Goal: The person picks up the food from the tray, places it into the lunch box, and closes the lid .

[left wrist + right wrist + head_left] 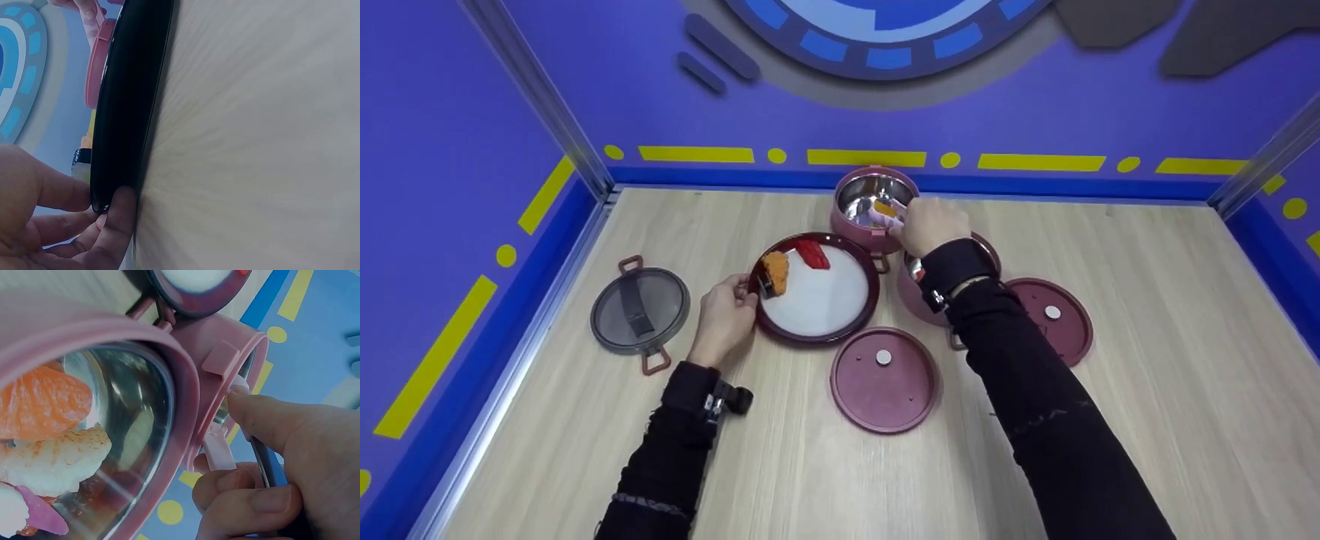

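Pink container [916,296] lies mostly hidden beneath the right hand [928,225].

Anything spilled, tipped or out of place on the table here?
Nothing stands out. Both sushi pieces sit on the plate, which the left hand steadies at its rim. The two pink lids and the grey lid lie flat on the table.
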The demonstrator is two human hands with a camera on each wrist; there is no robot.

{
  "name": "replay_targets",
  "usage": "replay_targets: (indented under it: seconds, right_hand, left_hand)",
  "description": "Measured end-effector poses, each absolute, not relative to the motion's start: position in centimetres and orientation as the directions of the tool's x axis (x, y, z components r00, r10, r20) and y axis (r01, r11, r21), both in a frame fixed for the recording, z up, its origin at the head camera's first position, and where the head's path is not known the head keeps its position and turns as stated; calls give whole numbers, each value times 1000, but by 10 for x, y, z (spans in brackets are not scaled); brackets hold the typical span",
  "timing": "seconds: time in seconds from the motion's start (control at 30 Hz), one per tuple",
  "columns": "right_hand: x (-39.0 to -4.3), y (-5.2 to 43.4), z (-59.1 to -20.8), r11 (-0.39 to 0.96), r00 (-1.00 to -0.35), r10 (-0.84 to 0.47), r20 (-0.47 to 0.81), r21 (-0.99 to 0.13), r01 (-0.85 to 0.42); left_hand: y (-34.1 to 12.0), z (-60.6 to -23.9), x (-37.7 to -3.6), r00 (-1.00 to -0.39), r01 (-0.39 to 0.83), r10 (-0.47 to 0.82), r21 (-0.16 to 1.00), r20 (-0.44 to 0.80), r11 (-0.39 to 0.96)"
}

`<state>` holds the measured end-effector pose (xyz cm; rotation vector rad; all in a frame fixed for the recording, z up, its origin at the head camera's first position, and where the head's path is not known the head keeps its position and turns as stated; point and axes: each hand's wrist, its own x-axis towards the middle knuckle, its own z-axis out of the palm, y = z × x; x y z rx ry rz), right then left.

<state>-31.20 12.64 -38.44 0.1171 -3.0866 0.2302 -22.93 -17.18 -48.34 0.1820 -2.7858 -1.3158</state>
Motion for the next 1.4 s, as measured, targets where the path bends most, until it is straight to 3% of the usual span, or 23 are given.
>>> replay_targets:
  seconds: [0.8,1.4]
  right_hand:
    - [-308,133,-379,972,-996,-52,76,-224,-67]
    - [-288,109,-379,957,-983,-137,123,-240,-163]
  left_hand:
    - [-172,-483,-230,-991,-92,-133,779,-11,620]
    - [-172,-482,-230,-991,-97,-129,779,-21,620]
